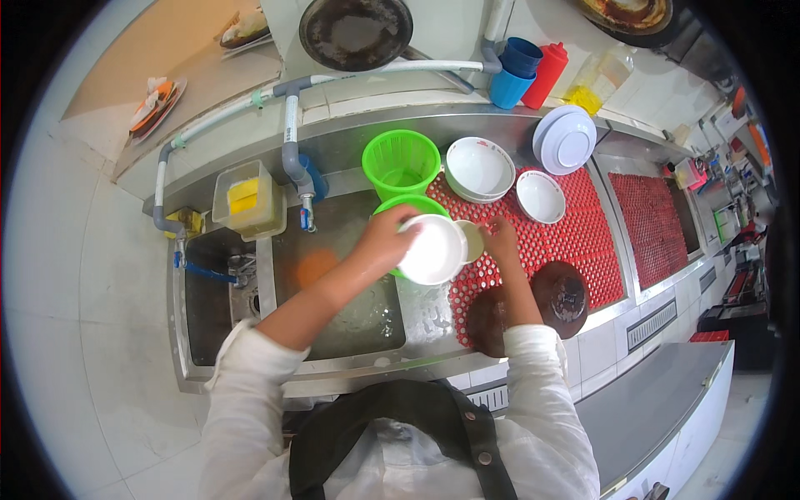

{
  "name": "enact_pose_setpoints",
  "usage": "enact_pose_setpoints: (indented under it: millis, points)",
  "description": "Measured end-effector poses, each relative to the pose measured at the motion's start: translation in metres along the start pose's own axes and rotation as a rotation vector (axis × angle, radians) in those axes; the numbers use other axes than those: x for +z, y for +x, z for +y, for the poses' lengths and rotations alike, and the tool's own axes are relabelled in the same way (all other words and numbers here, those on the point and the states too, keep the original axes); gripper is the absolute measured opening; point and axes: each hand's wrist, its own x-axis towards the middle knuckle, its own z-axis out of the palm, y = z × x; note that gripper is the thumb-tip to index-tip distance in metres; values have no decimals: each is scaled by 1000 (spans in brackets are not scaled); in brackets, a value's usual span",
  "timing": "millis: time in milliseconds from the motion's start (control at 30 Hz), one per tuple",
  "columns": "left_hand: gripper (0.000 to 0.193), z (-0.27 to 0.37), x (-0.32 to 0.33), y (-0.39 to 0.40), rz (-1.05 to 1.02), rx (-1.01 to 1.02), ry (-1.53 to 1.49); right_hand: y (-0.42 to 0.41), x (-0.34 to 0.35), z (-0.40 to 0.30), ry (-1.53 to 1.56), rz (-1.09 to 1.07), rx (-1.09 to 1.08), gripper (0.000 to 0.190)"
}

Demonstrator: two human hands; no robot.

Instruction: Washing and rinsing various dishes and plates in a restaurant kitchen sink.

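Observation:
My left hand point(395, 237) grips the rim of a white bowl point(432, 251), held over a green plastic basket point(409, 203) and the sink edge. My right hand point(500, 239) pinches a small pale round dish point(471, 242), whose left side lies close against the bowl or partly behind it; whether they touch is unclear. Right of the hands, white bowls point(480, 167) are stacked on a red perforated mat point(581, 250), with a smaller white bowl point(540, 197) beside them. Two dark brown round vessels point(560, 299) sit near the front edge, one partly behind my right forearm.
A taller green basket point(401, 161) stands behind. The water-filled basin point(362, 312) holds something orange. A tap point(306, 215) and a plastic tub with a yellow sponge point(242, 196) are at left. White plates point(564, 139), blue cups point(512, 87) and a red squeeze bottle point(545, 76) line the back.

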Motion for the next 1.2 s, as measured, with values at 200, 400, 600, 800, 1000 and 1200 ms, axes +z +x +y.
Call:
enact_pose_setpoints:
  millis: [200,400,600,800,1000,1200]
  points:
    - [30,14,75,79,-204,1,244,-13,-49,-3,880,-218,60,34]
    - [45,5,40,62,118,208,473,-6,-18,6,81,-60,-78,33]
    - [59,-35,-31,13,186,-112,650,-2,18,19,-200,4,-63,39]
    - [58,-68,-21,-13,-116,-915,-213,30,37,36,486,-336,503,36]
    - [47,-71,-5,1,-175,-659,-354,61,40,52,561,-165,444,28]
    - [47,-67,-10,8,-203,-697,-401,77,45,89,243,-245,377,40]
